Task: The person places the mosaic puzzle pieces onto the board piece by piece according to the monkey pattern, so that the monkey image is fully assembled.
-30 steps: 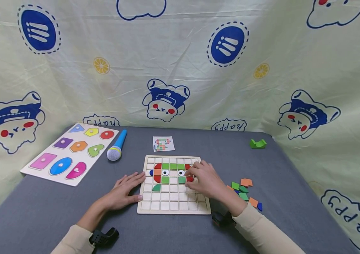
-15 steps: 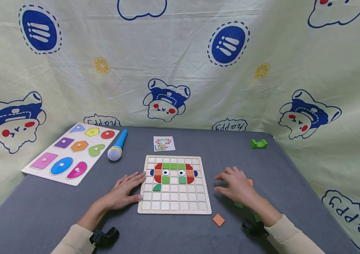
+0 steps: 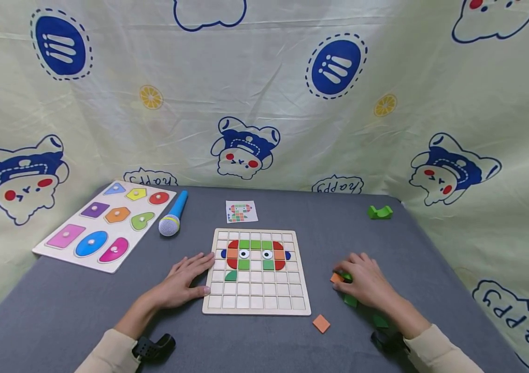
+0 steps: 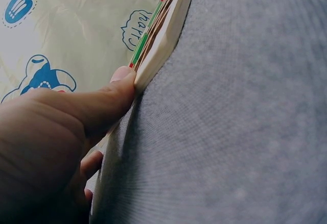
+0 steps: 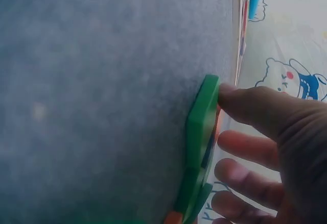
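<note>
A wooden grid board (image 3: 257, 305) lies in the middle, bearing red, orange, green and blue tiles and two eye tiles. My left hand (image 3: 185, 280) rests at the board's left edge with its fingers extended; in the left wrist view the thumb (image 4: 120, 83) touches the rim. My right hand (image 3: 362, 277) is at the loose tiles right of the board, an orange tile (image 3: 336, 278) showing by its fingertips. In the right wrist view, a green tile (image 5: 202, 122) stands close to the thumb (image 5: 245, 101), and the other fingers are bent loosely and apart from it. The palm hides some tiles.
Behind the board lies a pattern card (image 3: 241, 212). A toy microphone (image 3: 172, 213) and a white shape-puzzle board (image 3: 122, 241) are at the left. One orange tile (image 3: 321, 324) lies near the board's front right corner; a green curved block (image 3: 380, 212) sits far right.
My right hand has left the right side of the grid board and come down among the loose tiles. A blue piece shows at the board's right where the hand was. My left hand stays put.
</note>
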`<action>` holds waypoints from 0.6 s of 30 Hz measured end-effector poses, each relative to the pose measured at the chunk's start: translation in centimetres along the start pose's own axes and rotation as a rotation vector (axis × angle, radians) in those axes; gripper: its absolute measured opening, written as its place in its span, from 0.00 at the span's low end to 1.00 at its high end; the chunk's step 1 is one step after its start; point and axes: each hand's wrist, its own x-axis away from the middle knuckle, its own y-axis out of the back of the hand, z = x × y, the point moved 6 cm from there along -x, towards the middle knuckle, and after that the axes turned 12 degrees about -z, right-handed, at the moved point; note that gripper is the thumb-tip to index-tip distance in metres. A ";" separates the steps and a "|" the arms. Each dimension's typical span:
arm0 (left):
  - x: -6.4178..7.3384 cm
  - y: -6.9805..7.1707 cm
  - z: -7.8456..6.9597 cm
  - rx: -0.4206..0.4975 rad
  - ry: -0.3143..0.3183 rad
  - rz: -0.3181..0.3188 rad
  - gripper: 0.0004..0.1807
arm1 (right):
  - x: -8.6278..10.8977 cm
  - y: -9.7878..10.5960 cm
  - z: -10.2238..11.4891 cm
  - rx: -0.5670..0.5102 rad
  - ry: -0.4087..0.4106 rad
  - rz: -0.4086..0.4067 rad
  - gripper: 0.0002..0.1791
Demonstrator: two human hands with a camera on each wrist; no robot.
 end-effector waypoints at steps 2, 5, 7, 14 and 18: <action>0.0 0.0 0.0 0.000 0.001 -0.001 0.38 | 0.1 -0.1 -0.3 0.003 -0.007 0.013 0.18; 0.0 0.0 0.0 -0.001 0.003 -0.002 0.38 | 0.2 -0.1 -0.6 -0.003 -0.009 0.016 0.17; 0.0 0.0 0.1 -0.003 0.006 -0.001 0.38 | 0.3 -0.1 -0.8 -0.008 -0.009 0.013 0.16; 0.0 0.0 0.1 0.001 0.009 0.004 0.38 | 0.5 0.1 -1.0 -0.027 -0.011 0.004 0.12; 0.0 0.0 0.1 0.003 0.012 0.006 0.38 | 0.6 0.2 -0.9 -0.039 -0.009 0.003 0.11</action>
